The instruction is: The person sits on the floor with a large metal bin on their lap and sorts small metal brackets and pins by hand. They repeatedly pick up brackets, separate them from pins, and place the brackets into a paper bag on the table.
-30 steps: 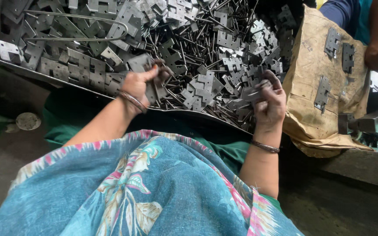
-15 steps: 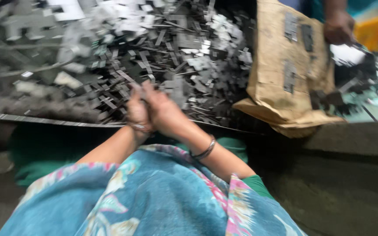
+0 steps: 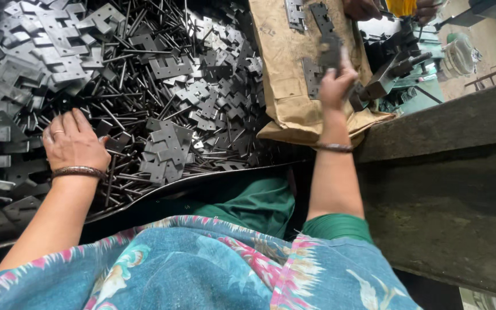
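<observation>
Hinge plates: a small stack of grey metal hinge plates point(image 3: 329, 53) sits in the right hand, lifted over the brown paper sack at about 1 o'clock from the person's lap.
Right hand: right hand point(image 3: 335, 85) is raised, arm stretched forward, fingers clamped round the lower end of the stack so the plates stand up above the knuckles; held this way, by my reading, they stay squared together rather than fanning out.
Left hand: left hand point(image 3: 74, 140) lies palm down at about 10 o'clock on the loose metal, fingers together and slightly curled, pressing on the parts; it holds nothing that I can see.
Heap: a big heap of metal parts point(image 3: 144, 86) fills the shallow tray, flat notched plates mixed with thin pins, all tumbled at random, so it reads as unsorted stock.
Tray: tray edge point(image 3: 213, 172) curves just above the lap, close enough for both arms to reach.
Sack: brown paper sack point(image 3: 285, 74) lies just right of the heap, with a few finished hinges point(image 3: 295, 14) laid flat on it, apart from the jumble.
Other person: a co-worker's hands point(image 3: 363, 8) show at 12 to 1 o'clock, beyond the sack.
Clothing: blue flowered cloth point(image 3: 202, 270) covers the lap, a bangle point(image 3: 78, 171) on the left wrist.
</observation>
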